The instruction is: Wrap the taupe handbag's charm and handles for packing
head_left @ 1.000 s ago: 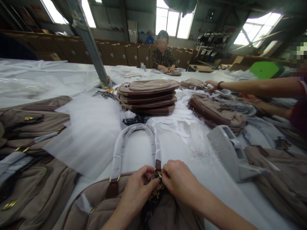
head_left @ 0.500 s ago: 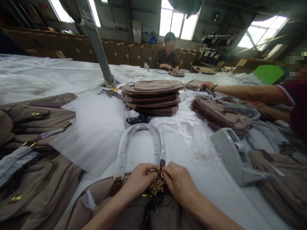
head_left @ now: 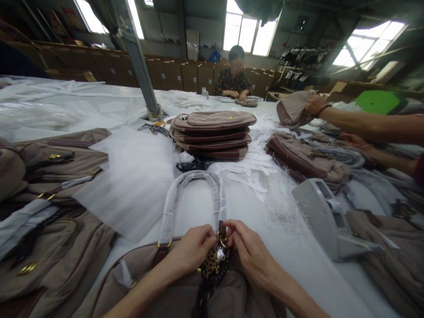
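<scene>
A taupe corduroy handbag (head_left: 185, 289) lies in front of me, its handle (head_left: 170, 207) wrapped in white paper and standing up. At the right foot of the handle, a gold ring clasp (head_left: 221, 240) hangs by the brown strap tab. Below it are a leopard-print charm (head_left: 212, 263) and a dark braided strap (head_left: 208, 291). My left hand (head_left: 194, 248) is closed in a pinch at the top of the charm, beside the clasp. Curled fingers of my right hand (head_left: 250, 249) close on the clasp's right side; their tips are partly hidden.
Stacked bags (head_left: 212, 134) stand ahead, with white foam sheets (head_left: 132, 176) to the left. More bags (head_left: 59, 247) lie at far left. A grey tape dispenser (head_left: 318, 216) stands right. A co-worker's hand (head_left: 316, 105) holds a bag; another person (head_left: 233, 81) works opposite.
My right hand has shifted slightly, its fingers opening a little, and more of the gold clasp and charm shows. At right, the co-worker has lifted a bag off the table.
</scene>
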Demonstrator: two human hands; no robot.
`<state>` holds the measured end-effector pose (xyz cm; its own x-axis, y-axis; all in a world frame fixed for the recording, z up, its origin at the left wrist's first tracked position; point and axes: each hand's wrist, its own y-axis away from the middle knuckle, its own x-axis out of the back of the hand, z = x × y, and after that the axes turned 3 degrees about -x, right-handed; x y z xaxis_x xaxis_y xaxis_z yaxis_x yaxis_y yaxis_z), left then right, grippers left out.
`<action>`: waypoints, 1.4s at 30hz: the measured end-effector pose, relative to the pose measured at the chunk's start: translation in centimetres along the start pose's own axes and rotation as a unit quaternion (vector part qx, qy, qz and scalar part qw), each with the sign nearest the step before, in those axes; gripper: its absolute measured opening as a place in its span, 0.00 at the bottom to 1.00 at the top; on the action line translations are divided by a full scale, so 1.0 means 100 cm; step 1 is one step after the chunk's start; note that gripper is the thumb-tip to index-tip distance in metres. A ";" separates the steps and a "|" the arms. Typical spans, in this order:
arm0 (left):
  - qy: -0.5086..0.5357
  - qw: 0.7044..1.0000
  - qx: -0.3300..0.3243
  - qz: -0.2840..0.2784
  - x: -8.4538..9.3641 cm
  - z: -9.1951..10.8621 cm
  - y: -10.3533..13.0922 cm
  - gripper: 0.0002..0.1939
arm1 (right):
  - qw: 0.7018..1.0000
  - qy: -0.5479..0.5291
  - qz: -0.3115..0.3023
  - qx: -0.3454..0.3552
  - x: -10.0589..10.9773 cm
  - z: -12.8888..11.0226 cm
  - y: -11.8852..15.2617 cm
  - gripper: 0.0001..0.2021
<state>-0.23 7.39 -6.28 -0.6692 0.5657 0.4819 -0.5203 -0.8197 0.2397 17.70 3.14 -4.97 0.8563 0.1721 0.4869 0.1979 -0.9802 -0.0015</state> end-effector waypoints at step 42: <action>0.360 0.930 -0.024 0.069 -0.013 0.001 0.010 0.16 | 0.893 -0.427 0.014 -0.145 0.004 -0.022 -0.006 0.13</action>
<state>0.16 5.85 -6.57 -0.9041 0.3840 -0.1874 -0.4151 -0.8934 0.1717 16.87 3.62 -2.90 0.9351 0.0377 -0.3524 0.1451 -0.9479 0.2835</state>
